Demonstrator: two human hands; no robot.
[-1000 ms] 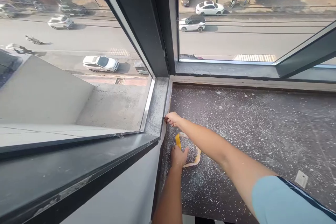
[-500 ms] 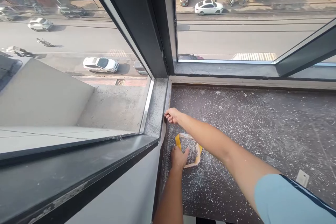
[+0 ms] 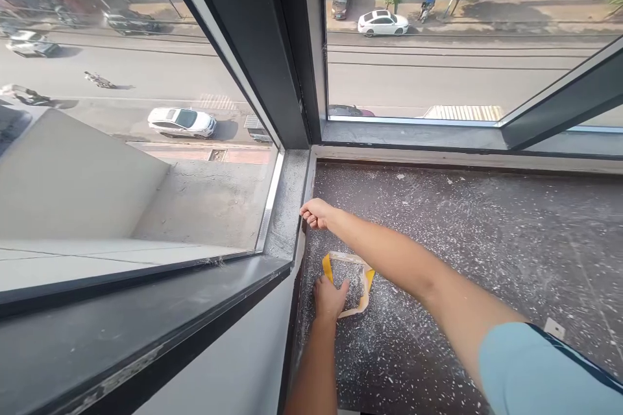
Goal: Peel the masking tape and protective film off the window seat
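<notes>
While the right hand (image 3: pixel 315 213) is held closed at the left edge of the sill, its fingertips are pinched against the seam where the dark stone sill (image 3: pixel 467 246) meets the grey window frame (image 3: pixel 287 207); something thin appears to be gripped there, probably the end of a tape strip, though the pinch is too small to be made out with certainty. The left hand (image 3: pixel 329 299) is laid just below, with fingers curled over the near corner of a loose loop of yellow masking tape (image 3: pixel 363 285), which is pressed onto the sill close to the same edge. A pale backing side is shown along the loop's lower run, and the yellow face along its two upright bends.

As far as can be judged, the peeling of tape along this left seam is partly done: a length has been freed and gathered into the loop, while the stretch from the pinching fingers up to the corner of the frame is not yet cleared. White paint specks (image 3: pixel 438 227) are spread across the whole sill and have not been cleaned. A small white scrap (image 3: pixel 554 328) is left lying near the blue sleeve (image 3: pixel 535 369).
</notes>
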